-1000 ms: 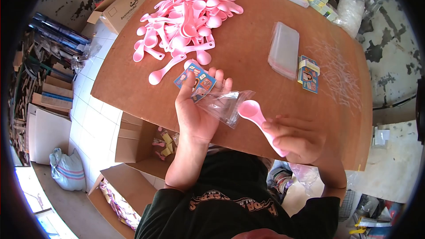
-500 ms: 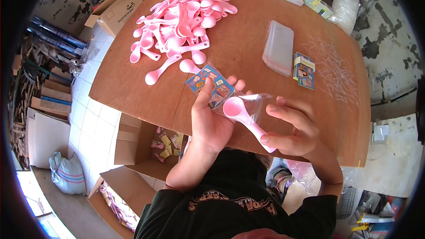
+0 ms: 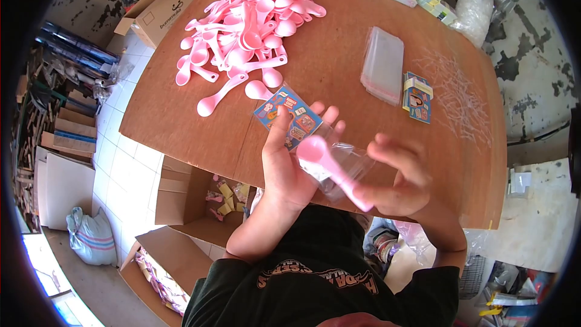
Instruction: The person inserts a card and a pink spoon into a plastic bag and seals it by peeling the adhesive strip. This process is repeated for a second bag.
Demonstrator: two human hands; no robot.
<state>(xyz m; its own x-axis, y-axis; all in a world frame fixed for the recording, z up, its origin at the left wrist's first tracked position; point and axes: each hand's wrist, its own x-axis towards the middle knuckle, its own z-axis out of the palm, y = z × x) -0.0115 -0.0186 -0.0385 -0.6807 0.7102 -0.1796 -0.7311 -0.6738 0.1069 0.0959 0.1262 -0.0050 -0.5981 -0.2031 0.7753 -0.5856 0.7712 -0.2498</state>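
Note:
My left hand [image 3: 287,166] is palm up, its thumb pressed on a blue printed card [image 3: 289,115] in clear plastic. A clear plastic bag [image 3: 351,163] spreads from the palm toward my right hand. My right hand [image 3: 402,180] grips the handle end of a pink measuring spoon [image 3: 331,168] at the thumb, its index finger raised and slightly blurred. The spoon lies slanted over the bag, its bowl beside my left palm. Just beyond the card, a loose pink spoon [image 3: 257,89] rests on the table.
A heap of pink spoons [image 3: 248,30] covers the table's far left. To the right lie a stack of clear bags [image 3: 382,66], a banded stack of cards [image 3: 417,98] and thin clear strands [image 3: 457,94]. An open carton [image 3: 175,197] with packed items stands below the near edge.
The spoon's bowl has shifted slightly left toward my left palm. The bag now spreads lower, behind the spoon. My right index finger has lifted a little; the left hand barely moved.

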